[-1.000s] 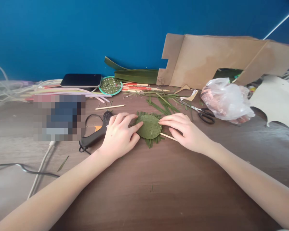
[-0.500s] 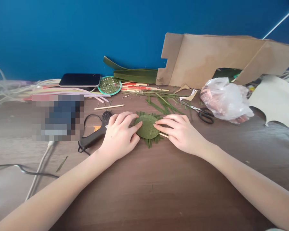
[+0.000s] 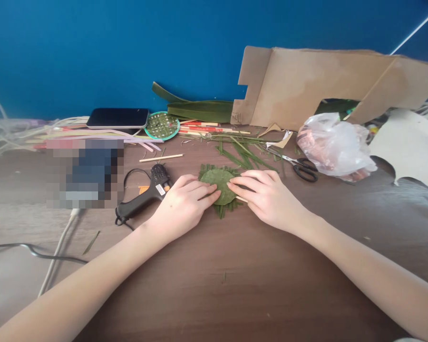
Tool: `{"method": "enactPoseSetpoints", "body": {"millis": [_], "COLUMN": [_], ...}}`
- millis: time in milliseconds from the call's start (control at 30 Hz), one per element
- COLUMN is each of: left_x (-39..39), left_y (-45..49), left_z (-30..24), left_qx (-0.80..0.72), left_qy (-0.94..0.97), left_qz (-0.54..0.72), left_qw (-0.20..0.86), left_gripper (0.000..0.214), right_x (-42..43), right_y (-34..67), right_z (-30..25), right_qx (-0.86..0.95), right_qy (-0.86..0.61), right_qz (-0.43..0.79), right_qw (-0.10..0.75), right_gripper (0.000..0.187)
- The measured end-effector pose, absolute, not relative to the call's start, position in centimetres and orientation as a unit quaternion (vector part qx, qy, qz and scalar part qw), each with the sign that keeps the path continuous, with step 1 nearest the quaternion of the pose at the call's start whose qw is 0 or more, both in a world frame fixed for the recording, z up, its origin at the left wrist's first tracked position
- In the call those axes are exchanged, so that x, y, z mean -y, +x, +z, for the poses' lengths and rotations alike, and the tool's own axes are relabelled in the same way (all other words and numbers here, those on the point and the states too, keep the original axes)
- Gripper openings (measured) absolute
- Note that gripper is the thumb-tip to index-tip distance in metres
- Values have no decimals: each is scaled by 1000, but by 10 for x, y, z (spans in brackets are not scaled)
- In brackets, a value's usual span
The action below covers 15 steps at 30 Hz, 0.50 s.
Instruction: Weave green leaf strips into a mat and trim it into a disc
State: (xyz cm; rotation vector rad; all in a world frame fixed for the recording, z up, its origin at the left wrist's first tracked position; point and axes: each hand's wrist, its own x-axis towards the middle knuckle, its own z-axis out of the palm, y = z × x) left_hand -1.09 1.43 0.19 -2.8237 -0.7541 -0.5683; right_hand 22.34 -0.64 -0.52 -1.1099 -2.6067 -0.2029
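A round green leaf disc [image 3: 224,190] lies over a mat of cut, woven-looking leaf strips [image 3: 220,212], whose ends stick out around it. From the left, my left hand [image 3: 183,204] presses its fingertips and thumb onto the disc's upper face. My right hand [image 3: 271,199] has its fingertips on the disc's right edge, with its thumb low beside a thin pale stick [image 3: 241,199] that pokes out from under the disc. Left of my left hand lies a black glue gun [image 3: 142,202], its nozzle end partly hidden by the hand.
Scissors [image 3: 305,170] and leaf strips [image 3: 240,153] lie beyond my hands. Further back are a teal-rimmed woven disc [image 3: 162,126], a phone [image 3: 117,118], long leaves [image 3: 199,110], cardboard [image 3: 299,80] and a plastic bag [image 3: 337,147]. A loose stick [image 3: 160,158] and a cable [image 3: 59,256] lie left.
My left hand has shifted slightly right and reaches further over the disc, from its left edge onto its face. My right hand stays almost in place.
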Motion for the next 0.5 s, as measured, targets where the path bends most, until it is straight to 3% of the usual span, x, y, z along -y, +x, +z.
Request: {"method": "enactPoseSetpoints", "body": {"millis": [500], "left_x": [-9], "left_y": [-8], "left_z": [1], "left_qx": [242], "left_qy": [-944], "left_qz": [-184], "left_qw": [125], "left_gripper": [28], "right_x": [9], "right_y": [223], "right_z": [-2], "right_qx": [911], "right_qy": [-368], "right_qz": [-28], "right_qw": [186], "right_gripper": [34]}}
